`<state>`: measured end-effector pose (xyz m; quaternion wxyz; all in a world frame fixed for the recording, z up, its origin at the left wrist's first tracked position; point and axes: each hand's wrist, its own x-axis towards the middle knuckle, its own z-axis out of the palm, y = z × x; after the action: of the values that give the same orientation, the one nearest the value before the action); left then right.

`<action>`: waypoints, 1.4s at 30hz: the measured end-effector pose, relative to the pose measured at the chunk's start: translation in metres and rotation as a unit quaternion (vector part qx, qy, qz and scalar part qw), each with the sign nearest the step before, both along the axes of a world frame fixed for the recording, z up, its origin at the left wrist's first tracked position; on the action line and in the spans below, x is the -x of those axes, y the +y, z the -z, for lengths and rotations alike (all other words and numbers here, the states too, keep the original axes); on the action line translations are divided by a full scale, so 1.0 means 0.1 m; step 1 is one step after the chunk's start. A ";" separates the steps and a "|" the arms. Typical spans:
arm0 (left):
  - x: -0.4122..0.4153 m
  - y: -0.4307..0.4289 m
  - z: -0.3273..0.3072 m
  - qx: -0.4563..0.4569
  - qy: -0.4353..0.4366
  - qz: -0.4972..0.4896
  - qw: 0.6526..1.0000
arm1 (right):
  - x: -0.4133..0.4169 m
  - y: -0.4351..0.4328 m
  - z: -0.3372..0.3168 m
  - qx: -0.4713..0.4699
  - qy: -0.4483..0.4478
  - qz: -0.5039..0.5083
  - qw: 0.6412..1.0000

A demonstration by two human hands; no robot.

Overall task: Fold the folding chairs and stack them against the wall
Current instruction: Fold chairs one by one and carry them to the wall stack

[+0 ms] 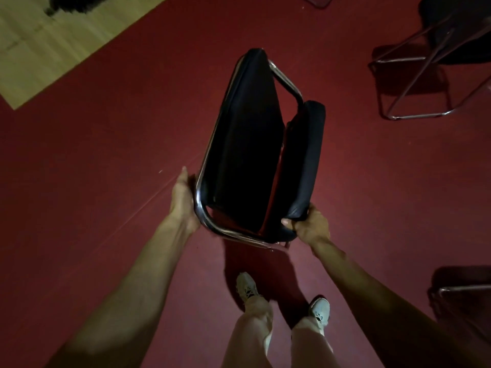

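The folded chair [247, 144] is in your two hands, in front of your legs above the red carpet [106, 155], and it seems to be lifted clear. It isn't fully flat: the seat cushion [305, 160] stands off the back pad with a gap between them.

The biggest risk is swinging it right into the open chair [398, 60] near that side, or into another chair [465, 288] by your right arm. Next, the seat could drop open under its own weight, since only one hand holds it. Last, closing that gap could trap your right thumb.

Your open room is on the left, where the carpet runs to the edge of the wood floor [53, 43]. No wall is in view, so look before you turn.

Your left hand [183, 200] lies against the bend of the chrome frame [202, 213]; its fingers are hidden, so I can't tell their curl. Your right hand [310, 224] pinches the cushion's near edge, thumb on top.
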<state>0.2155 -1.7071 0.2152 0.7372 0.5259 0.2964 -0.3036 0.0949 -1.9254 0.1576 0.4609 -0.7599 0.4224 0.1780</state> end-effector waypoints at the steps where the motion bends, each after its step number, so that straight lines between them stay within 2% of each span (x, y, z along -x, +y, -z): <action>1: 0.01 -0.03 -0.03 0.005 -0.011 0.016 1.000 | -0.02 0.02 0.01 0.005 -0.001 -0.003 1.000; 8: 0.19 -0.42 -0.07 -0.019 -0.041 0.050 0.998 | -0.20 0.17 0.04 0.008 0.019 -0.022 1.000; 13: 0.24 -0.60 -0.16 -0.145 -0.181 0.120 0.965 | -0.12 -0.01 0.01 -0.011 0.025 -0.015 1.000; 16: 0.27 -0.66 -0.20 -0.204 -0.195 0.102 0.954 | -0.11 -0.08 0.00 -0.018 0.004 -0.010 1.000; 19: 0.26 -0.72 -0.28 -0.283 -0.239 0.120 0.921 | -0.15 -0.16 -0.05 -0.011 -0.014 -0.048 0.999; 23: 0.01 -0.77 -0.48 -0.322 -0.219 0.114 0.914 | -0.26 -0.22 -0.14 -0.024 -0.028 -0.045 0.998; 26: -0.23 -0.74 -0.68 -0.331 -0.187 0.207 0.901 | -0.35 -0.26 -0.21 -0.032 -0.023 -0.048 0.998; 31: -0.50 -0.73 -0.84 -0.359 -0.166 0.355 0.847 | -0.49 -0.23 -0.19 -0.030 -0.006 -0.063 0.998; 35: -0.70 -0.70 -0.81 -0.429 -0.197 0.356 0.806 | -0.65 -0.12 -0.17 -0.009 -0.012 -0.051 0.999; 39: -1.25 -0.51 -0.74 -0.422 -0.205 0.418 0.778 | -1.02 0.07 -0.11 -0.003 0.015 -0.022 1.000; 42: -1.58 -0.29 -0.67 -0.351 -0.211 0.449 0.794 | -1.28 0.24 -0.13 0.004 0.045 0.005 0.999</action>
<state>0.3739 -1.7358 0.2817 0.3274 0.8733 -0.0496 -0.3574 0.2232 -1.9010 0.1704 0.4389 -0.7510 0.4474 0.2077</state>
